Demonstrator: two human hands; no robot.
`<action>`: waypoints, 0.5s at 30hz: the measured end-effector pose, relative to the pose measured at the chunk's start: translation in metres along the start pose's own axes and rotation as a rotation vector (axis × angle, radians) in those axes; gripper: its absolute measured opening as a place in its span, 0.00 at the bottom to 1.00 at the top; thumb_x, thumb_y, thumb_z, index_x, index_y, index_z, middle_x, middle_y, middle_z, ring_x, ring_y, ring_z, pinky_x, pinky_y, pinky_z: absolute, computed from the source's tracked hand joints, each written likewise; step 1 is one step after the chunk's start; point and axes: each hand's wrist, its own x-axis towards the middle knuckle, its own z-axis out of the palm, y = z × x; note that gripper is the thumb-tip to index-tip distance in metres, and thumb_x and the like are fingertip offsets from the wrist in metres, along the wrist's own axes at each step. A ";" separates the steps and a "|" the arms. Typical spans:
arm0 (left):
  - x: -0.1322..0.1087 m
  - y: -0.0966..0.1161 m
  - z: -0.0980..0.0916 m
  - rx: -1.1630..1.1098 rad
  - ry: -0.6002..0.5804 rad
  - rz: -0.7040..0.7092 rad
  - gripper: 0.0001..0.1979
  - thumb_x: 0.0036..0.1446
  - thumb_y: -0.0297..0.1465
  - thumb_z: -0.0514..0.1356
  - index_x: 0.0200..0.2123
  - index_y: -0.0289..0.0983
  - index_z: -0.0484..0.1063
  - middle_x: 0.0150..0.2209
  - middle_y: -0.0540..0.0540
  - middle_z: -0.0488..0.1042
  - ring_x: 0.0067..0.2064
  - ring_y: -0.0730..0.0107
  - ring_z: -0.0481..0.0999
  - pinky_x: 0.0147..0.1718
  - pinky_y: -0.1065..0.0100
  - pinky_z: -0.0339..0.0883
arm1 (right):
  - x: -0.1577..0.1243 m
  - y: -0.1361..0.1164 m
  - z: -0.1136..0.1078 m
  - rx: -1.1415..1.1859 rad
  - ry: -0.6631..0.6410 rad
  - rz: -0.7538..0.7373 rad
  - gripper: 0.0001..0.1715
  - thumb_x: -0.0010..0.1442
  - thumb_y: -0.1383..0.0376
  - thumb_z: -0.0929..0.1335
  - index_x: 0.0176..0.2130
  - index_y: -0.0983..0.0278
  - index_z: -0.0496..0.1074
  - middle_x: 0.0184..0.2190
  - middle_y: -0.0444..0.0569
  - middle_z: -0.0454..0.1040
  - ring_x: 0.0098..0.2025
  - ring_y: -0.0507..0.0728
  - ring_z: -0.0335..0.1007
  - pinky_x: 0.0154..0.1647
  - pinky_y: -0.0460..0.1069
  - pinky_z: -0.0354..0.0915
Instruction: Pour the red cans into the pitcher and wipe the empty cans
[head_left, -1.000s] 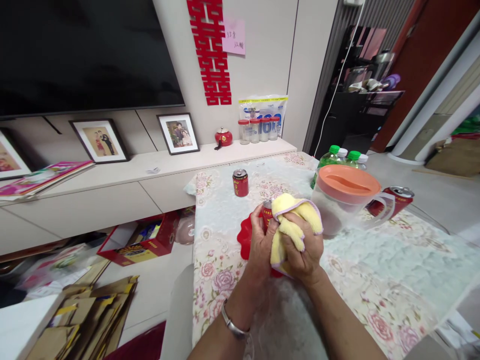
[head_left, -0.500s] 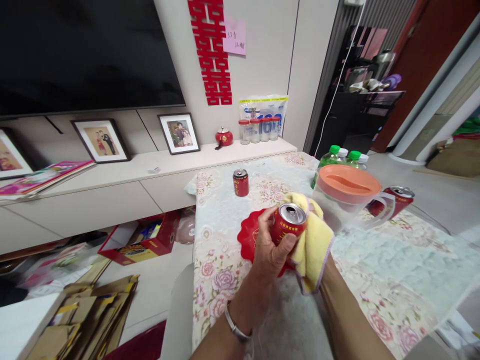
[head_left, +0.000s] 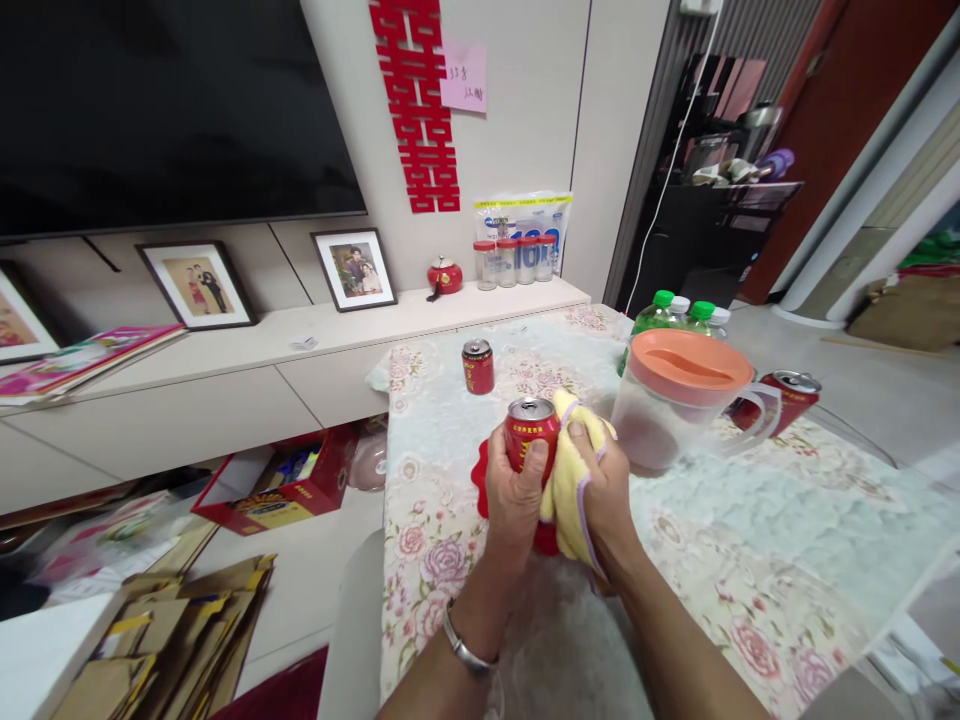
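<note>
My left hand [head_left: 512,495] is wrapped round a red drink can [head_left: 531,430], holding it upright above the table. My right hand [head_left: 601,487] presses a yellow cloth [head_left: 564,470] against the can's right side, fingers closed on the cloth. Under both hands lies a red scalloped plate [head_left: 478,478], mostly hidden by them. A metal watch band sits on my left wrist.
A floral tablecloth [head_left: 750,530] covers the table. On it stand a second red can [head_left: 478,366], a clear jug with an orange lid [head_left: 679,398], green-capped bottles [head_left: 658,312] and a third can [head_left: 780,395] lying behind the jug. Cardboard and a red box [head_left: 274,487] litter the floor at left.
The cloth covered the can's top a second ago, then dropped to its right side. The can has come upright and the right hand again presses the cloth to it.
</note>
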 end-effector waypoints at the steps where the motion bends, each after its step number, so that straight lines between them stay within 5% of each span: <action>1: 0.001 0.002 0.000 0.006 0.015 -0.002 0.34 0.55 0.59 0.66 0.53 0.39 0.73 0.50 0.42 0.81 0.53 0.52 0.80 0.55 0.57 0.72 | -0.002 -0.003 0.000 -0.042 0.001 -0.024 0.19 0.67 0.51 0.70 0.50 0.61 0.79 0.51 0.54 0.83 0.56 0.66 0.76 0.61 0.63 0.67; 9: -0.003 0.004 0.004 -0.054 -0.068 -0.075 0.24 0.63 0.51 0.62 0.54 0.42 0.72 0.52 0.43 0.82 0.53 0.55 0.81 0.55 0.58 0.73 | -0.011 -0.015 -0.005 -0.175 0.032 -0.214 0.20 0.57 0.54 0.74 0.47 0.59 0.81 0.49 0.53 0.83 0.55 0.68 0.76 0.62 0.64 0.67; 15: -0.010 -0.002 0.008 -0.084 -0.181 0.011 0.32 0.61 0.55 0.63 0.60 0.42 0.70 0.57 0.40 0.80 0.58 0.49 0.79 0.59 0.53 0.71 | 0.004 -0.009 -0.013 -0.014 0.139 -0.058 0.23 0.61 0.48 0.73 0.47 0.61 0.78 0.47 0.53 0.82 0.54 0.65 0.77 0.60 0.61 0.69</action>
